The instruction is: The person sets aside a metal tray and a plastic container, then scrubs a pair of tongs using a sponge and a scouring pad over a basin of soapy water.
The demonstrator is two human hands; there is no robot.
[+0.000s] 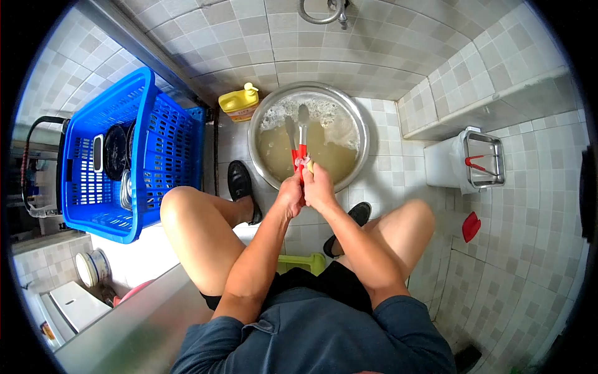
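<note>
Red-handled metal tongs [303, 134] point away from me over a wide metal basin [364, 146] of cloudy, foamy water [314, 149]. My left hand [290, 194] is closed around the lower end of the red handles. Beside it and touching it, my right hand [319, 186] is closed near the same handles, with a small yellowish thing [309, 166] at its fingertips. What that thing is, I cannot make out. Both hands are at the near rim of the basin, and the tips of the tongs hang above the water.
On the left stands a blue basket [144, 156] with dark dishes in it. A yellow bottle [239, 103] is left of the basin. At the right are a white bin [445, 163] and a red object [471, 227]. A hose [321, 20] hangs on the far wall.
</note>
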